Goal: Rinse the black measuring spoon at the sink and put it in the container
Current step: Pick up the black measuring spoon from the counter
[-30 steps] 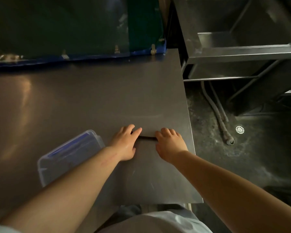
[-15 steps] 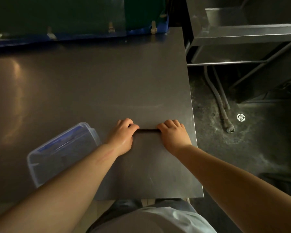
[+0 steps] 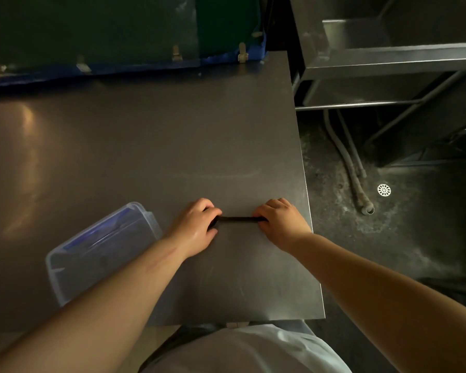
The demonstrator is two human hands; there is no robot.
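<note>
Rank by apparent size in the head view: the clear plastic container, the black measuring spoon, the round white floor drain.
1. Clear plastic container, largest by far.
2. Black measuring spoon; only its handle shows between the left hand and right hand.
3. Round white floor drain, smallest, though it lies farther away.

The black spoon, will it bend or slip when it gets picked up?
The black spoon probably stays stiff: it spans straight between the left hand and right hand. It looks thin, so likely light. Lying flat on the smooth metal table, it could slide away from the fingers.
</note>
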